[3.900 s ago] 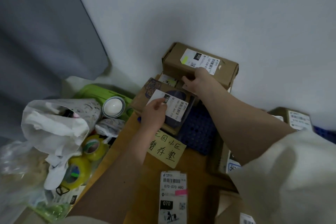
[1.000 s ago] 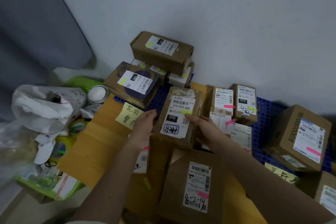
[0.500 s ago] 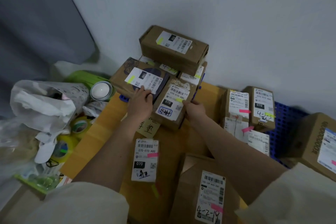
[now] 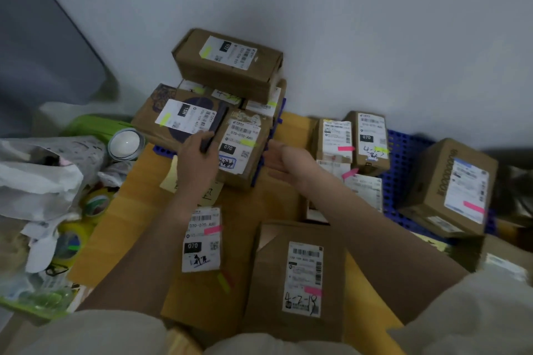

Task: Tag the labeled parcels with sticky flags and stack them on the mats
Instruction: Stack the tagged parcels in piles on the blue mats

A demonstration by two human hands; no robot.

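Note:
A brown parcel labelled 070 [image 4: 241,150], tagged with a yellow-green flag, lies on the blue mat [image 4: 160,149] against a flat parcel labelled 15H [image 4: 184,118]. Behind them a long parcel [image 4: 227,63] tops a small stack by the wall. My left hand [image 4: 199,160] touches the 070 parcel's left edge. My right hand [image 4: 288,164] hovers with relaxed fingers just off its right side, holding nothing. Nearer me lie a flat parcel with a pink flag [image 4: 202,239] and a parcel marked 4-2-18 [image 4: 300,277].
A second blue mat [image 4: 403,150] on the right carries two upright pink-flagged parcels [image 4: 370,140] and a big box [image 4: 455,187]. A white bag [image 4: 37,179], tape rolls [image 4: 95,204] and a round tin [image 4: 125,143] crowd the left. A yellow note [image 4: 173,179] lies by my left wrist.
The 070 parcel has been set down on the mat beside the 15H parcel. My right hand has come off its right side and drawn back a little.

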